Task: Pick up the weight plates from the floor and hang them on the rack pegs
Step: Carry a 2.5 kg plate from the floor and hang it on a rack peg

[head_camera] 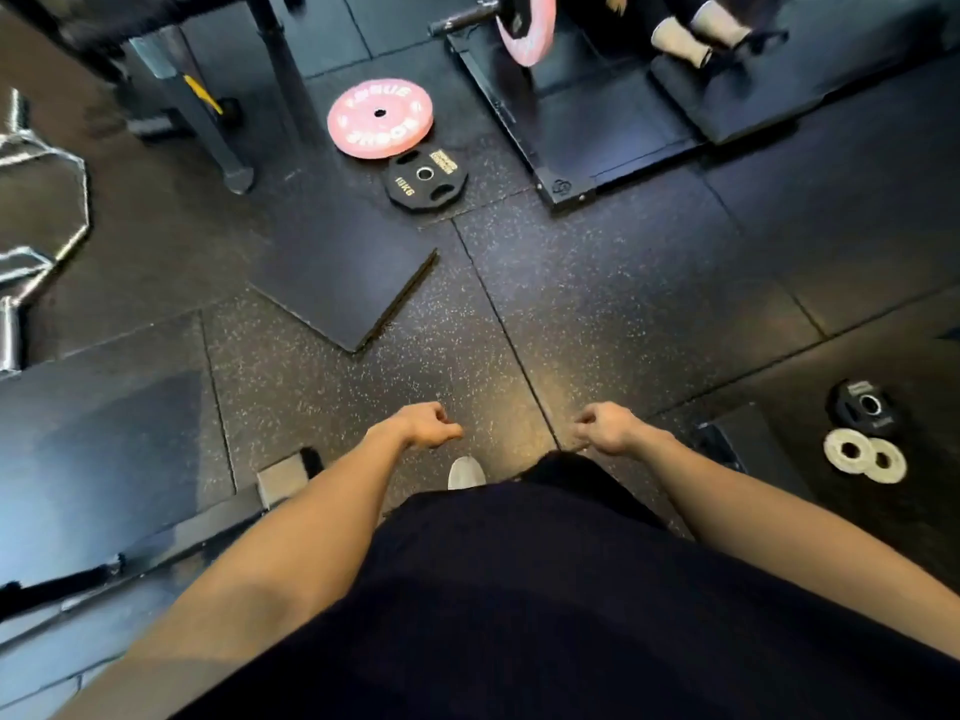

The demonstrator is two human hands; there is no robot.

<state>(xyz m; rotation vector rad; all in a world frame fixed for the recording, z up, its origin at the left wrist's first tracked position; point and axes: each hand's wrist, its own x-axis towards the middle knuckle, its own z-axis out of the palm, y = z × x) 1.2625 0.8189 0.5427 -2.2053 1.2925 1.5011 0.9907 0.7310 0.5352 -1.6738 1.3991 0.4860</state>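
A pink weight plate (380,118) lies flat on the rubber floor far ahead, overlapping a smaller black 10 kg plate (426,179) beside it. At the right edge lie a small black plate (865,406) and two small white plates (864,455). My left hand (420,426) and my right hand (608,427) hang in front of my waist, fingers loosely curled, holding nothing, well short of every plate.
A loose black mat (343,283) lies between me and the pink plate. A black platform (582,122) with a loaded barbell (522,23) and another person's feet (696,33) sits at the back right. Rack legs (218,132) stand back left; chrome bars (31,210) lie left.
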